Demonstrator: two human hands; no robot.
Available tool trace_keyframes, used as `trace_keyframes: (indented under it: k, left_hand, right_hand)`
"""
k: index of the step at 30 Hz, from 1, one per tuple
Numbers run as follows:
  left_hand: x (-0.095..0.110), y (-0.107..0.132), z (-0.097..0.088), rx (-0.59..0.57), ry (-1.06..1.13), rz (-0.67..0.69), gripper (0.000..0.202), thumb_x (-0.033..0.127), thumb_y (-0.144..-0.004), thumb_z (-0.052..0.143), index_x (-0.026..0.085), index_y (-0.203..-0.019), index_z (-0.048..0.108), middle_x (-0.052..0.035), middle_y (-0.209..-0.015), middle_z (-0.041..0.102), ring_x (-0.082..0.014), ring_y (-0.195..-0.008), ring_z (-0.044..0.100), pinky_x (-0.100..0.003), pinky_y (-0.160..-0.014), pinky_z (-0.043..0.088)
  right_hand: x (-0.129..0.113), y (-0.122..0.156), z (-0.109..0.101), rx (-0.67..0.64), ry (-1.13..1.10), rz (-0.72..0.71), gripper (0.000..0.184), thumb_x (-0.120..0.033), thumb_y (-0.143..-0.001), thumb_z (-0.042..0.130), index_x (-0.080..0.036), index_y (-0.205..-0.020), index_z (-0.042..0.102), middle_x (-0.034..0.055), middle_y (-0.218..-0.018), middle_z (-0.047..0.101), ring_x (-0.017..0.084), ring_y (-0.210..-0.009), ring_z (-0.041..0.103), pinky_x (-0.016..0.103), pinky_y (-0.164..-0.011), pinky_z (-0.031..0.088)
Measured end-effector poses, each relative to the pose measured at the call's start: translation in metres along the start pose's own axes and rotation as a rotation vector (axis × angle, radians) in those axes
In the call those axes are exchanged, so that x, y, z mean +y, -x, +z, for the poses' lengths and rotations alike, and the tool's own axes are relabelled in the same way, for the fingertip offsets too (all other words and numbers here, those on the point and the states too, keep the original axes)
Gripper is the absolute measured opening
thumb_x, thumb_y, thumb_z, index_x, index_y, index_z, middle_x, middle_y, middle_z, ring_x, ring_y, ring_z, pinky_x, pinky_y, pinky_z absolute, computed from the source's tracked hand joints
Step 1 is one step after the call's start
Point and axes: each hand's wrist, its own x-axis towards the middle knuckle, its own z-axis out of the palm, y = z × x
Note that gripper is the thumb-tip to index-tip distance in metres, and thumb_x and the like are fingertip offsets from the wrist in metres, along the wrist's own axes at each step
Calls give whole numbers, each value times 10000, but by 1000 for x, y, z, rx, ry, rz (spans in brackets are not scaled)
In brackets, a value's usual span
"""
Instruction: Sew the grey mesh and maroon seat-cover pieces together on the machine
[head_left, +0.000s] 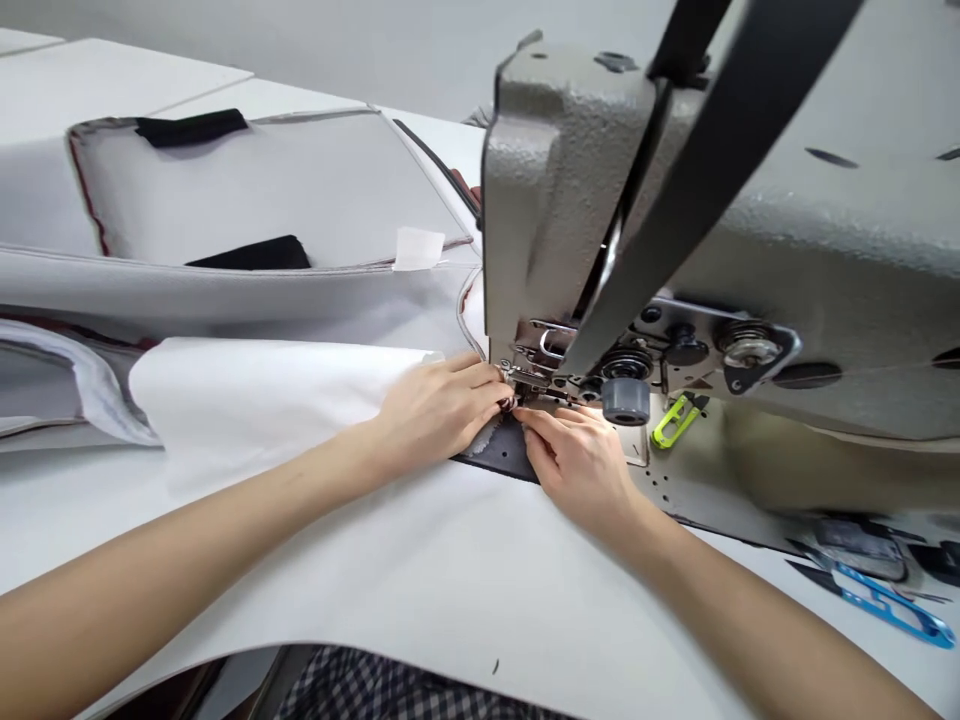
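At the needle area of a grey sewing machine [577,170], both my hands come close together, fingertips almost meeting beside the presser foot [525,378]. My left hand [446,405] lies over the edge of a large white fabric piece [277,400], fingers pressed together on it right by the foot. My right hand [581,460] is closed over the machine bed, its forefinger and thumb drawn together near the needle. What the right fingertips hold, if anything, is hidden. A small dark thing shows at the left fingertips, too small to name.
Yellow-green thread snips [677,420] lie on the machine bed. Blue-handled snips [892,605] rest at the lower right. Behind my left arm are stacked white fabric panels [300,190] with black strips. A black bar [720,170] crosses before the machine head.
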Motion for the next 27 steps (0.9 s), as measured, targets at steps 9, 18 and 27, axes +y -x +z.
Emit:
trace_keyframes:
  k: [9,18,27]
  left_hand:
    - [-4,3,-2,-37,-49,2,196,305,-951,539,181,-1070,632,-60,-1026,648,-203,-904,614,-305,-669,443]
    - [-22,-1,-9,-185,140,-163,162,326,-923,591,199,-954,687,-22,-905,694,-182,-823,641,-266,-615,401]
    - [-110,40,-41,-10,1036,-918,271,394,-697,771,144,-743,677,-14,-737,656,-126,-689,561,-230,-659,419]
  right_hand:
    - [0,0,-2,-20,-60,16,297,-158,-924,482,-223,-1075,729,24,-1016,763,180,-867,704,309,-818,482]
    - [2,1,-5,-54,-83,29,303,-170,-926,479,-196,-1080,738,35,-1003,766,186,-841,697,324,-806,497]
    - [5,7,-2,-58,-126,84,312,-194,-930,454,-217,-1061,736,19,-929,768,173,-779,706,303,-721,531]
